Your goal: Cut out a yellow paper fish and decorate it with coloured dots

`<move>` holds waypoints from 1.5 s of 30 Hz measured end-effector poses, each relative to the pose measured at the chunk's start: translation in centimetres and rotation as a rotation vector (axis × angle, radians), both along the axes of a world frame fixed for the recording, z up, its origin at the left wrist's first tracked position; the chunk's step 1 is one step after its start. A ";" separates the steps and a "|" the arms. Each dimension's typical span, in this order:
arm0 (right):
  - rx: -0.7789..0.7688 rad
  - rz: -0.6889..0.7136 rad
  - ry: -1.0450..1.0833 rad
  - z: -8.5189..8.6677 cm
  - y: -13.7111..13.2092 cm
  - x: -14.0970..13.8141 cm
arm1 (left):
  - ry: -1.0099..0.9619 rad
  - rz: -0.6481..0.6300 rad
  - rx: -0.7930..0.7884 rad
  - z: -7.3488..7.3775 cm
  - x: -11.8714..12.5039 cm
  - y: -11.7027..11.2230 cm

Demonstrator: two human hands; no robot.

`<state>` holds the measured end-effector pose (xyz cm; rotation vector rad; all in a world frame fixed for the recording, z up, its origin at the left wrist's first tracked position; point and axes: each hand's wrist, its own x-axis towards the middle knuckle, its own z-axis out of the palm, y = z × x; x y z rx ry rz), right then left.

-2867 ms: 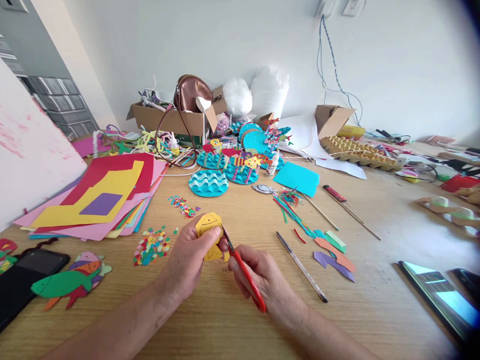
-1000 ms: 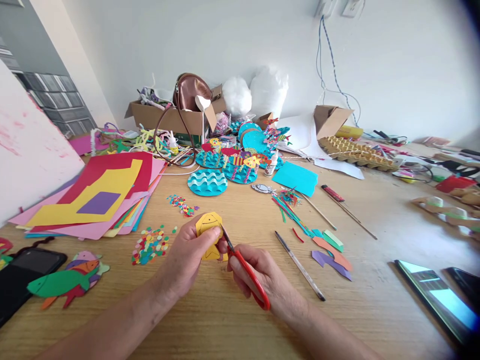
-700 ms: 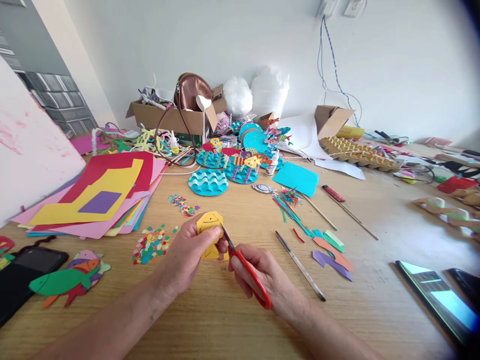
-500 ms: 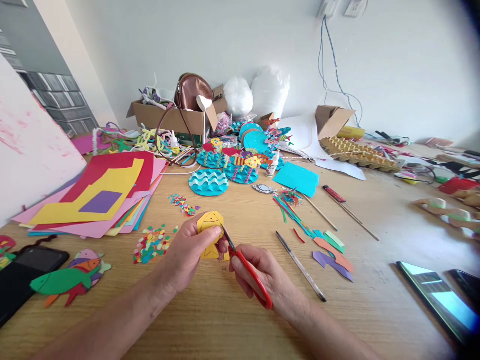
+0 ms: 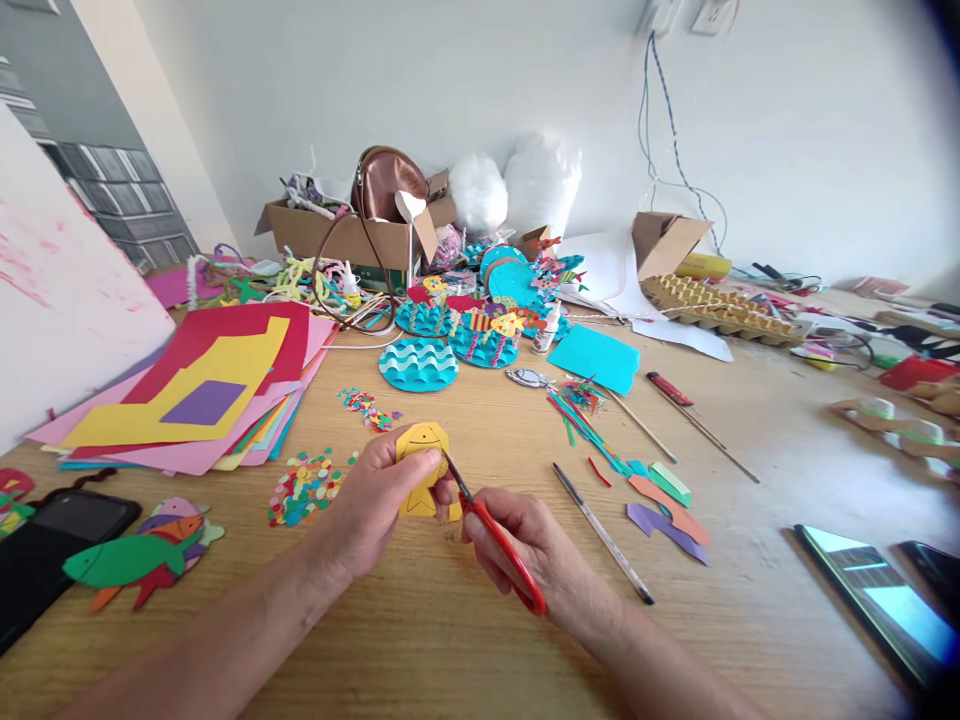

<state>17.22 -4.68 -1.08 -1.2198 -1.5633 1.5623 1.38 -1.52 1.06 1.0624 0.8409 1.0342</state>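
Your left hand (image 5: 375,495) and right hand (image 5: 536,545) are close together over the table (image 5: 420,640), both closed on something. Far to the left lies the paper stack (image 5: 184,375), its yellow top sheet irregular in outline. Nearer you, left of your left forearm, a pile of fish (image 5: 124,563) looks fully cut out. Your yellow card (image 5: 426,440), held between your hands, seems only part done: a fish is drawn on it, and spare card shows outside the line around its head and tail, so some trimming appears left. Your right hand is wrapped round the red handles of the scissors (image 5: 486,519), their tips at the card's right edge; you cannot tell from here whether the blades are parted. Your left hand is clamped on the card, thumb across the fish's middle, head above it, tail below. Smallest of all, loose dots (image 5: 304,490) lie beside your left wrist.
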 end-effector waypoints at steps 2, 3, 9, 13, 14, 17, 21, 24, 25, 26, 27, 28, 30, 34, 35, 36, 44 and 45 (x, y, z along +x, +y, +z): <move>0.003 0.000 -0.001 0.0 0.0 0.0 | 0.011 0.004 0.002 0.1 0.0 0.0; 0.003 0.000 -0.002 0.0 0.0 0.0 | 0.017 0.007 0.003 0.1 0.0 0.0; 0.017 0.003 -0.009 -0.1 0.0 0.1 | 0.037 0.019 -0.031 0.1 0.0 0.0; 0.017 0.000 -0.009 0.0 0.1 0.1 | 0.043 0.035 -0.041 -0.2 -0.2 0.0; 0.013 -0.002 -0.010 0.1 0.1 0.0 | 0.048 0.038 -0.040 -0.3 -0.2 0.0; 0.010 0.000 -0.014 0.2 0.1 0.0 | 0.072 0.051 -0.041 -0.5 -0.4 0.1; 0.030 0.014 -0.029 0.5 0.1 0.0 | 0.060 0.084 -0.028 -0.7 -0.3 0.1; 0.018 0.015 -0.047 0.5 0.0 0.0 | 0.010 0.085 -0.050 -0.7 -0.1 -0.1; 0.013 0.018 -0.050 0.5 0.0 0.0 | -0.003 0.078 -0.064 -0.8 0.0 -0.1; 0.011 0.022 -0.049 0.5 0.0 0.0 | -0.013 0.070 -0.078 -0.8 0.1 -0.2; 0.012 0.026 -0.045 0.5 0.0 0.0 | -0.019 0.065 -0.089 -0.8 0.1 -0.3; 0.014 0.029 -0.043 0.4 0.0 0.0 | -0.022 0.064 -0.097 -0.7 0.2 -0.4; 0.010 0.031 -0.043 0.4 0.0 0.0 | -0.015 0.068 -0.107 -0.6 0.3 -0.4; 0.005 0.032 -0.043 0.4 -0.1 -0.1 | 0.048 0.075 -0.097 -0.1 0.4 -0.6; 0.009 0.031 -0.041 0.5 -0.1 -0.1 | 0.063 0.079 -0.088 0.0 0.5 -0.6; 0.013 0.030 -0.041 0.5 -0.1 -0.1 | 0.075 0.083 -0.079 0.0 0.5 -0.6; 0.008 -0.013 -0.083 0.8 -0.3 -0.4 | 0.015 0.060 -0.090 -0.4 0.5 -0.6; 0.009 -0.019 -0.083 0.8 -0.3 -0.4 | 0.007 0.061 -0.092 -0.4 0.5 -0.6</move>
